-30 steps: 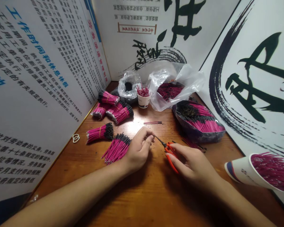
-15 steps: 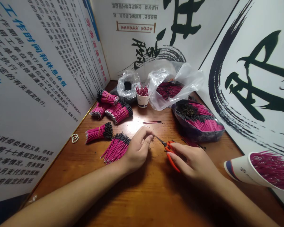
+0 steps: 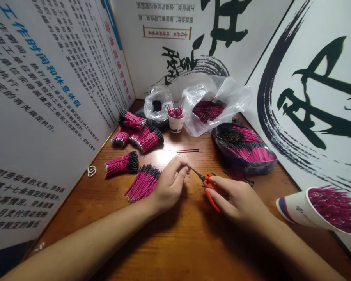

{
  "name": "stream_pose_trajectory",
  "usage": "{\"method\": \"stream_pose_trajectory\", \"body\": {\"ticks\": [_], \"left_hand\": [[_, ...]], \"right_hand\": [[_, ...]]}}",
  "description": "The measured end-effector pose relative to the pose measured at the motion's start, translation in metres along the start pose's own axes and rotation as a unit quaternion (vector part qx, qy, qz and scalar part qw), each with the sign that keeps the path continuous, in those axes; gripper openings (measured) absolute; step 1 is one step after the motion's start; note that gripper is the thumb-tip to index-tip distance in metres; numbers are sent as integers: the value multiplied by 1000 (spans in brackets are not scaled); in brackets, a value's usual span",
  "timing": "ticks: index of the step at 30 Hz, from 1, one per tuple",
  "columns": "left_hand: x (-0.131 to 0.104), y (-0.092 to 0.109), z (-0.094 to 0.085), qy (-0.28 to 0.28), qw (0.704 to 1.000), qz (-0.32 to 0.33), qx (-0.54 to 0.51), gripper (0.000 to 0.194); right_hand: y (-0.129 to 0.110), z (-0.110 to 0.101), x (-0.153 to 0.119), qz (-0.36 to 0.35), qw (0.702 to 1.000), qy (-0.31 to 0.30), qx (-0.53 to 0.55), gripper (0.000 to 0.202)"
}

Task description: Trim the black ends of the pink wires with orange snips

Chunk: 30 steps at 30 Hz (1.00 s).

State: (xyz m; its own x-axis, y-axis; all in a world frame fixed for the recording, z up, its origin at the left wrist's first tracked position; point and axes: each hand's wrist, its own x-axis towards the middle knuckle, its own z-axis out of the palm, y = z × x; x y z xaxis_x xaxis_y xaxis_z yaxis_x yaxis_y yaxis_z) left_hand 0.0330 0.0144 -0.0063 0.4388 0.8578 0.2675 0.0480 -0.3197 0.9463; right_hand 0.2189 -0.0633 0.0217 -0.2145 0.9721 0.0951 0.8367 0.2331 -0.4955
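My right hand is closed on the orange handles of a pair of scissors or pliers. The tool's thin dark tip points left and meets the fingertips of my left hand. That hand is pinched, and whatever lies between its fingertips is too small to make out. Just left of it, a loose fan of pink wires with black ends lies on the table. Beyond my hands lie a few single wires. A banded bundle of pink wires lies further left.
More banded bundles are piled at the back left. A paper cup of wires stands between plastic bags. An open bag of wires sits at the right, with a tilted cup nearer. White bands lie by the left panel.
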Motion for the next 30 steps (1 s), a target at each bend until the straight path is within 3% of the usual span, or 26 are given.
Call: {"method": "stream_pose_trajectory", "body": {"ticks": [13,24,30], "left_hand": [[1,1,0,-3,1000,3,-4,14],[1,-2,-1,-9,1000,8,-5,15],[1,-1,-1,-14,1000,8,-10,15]], "right_hand": [[-1,0,0,11,1000,0,-12,15],[1,-2,0,-24,999,20,-30,18],[0,0,1,7,1000,-2,-22,16]]}}
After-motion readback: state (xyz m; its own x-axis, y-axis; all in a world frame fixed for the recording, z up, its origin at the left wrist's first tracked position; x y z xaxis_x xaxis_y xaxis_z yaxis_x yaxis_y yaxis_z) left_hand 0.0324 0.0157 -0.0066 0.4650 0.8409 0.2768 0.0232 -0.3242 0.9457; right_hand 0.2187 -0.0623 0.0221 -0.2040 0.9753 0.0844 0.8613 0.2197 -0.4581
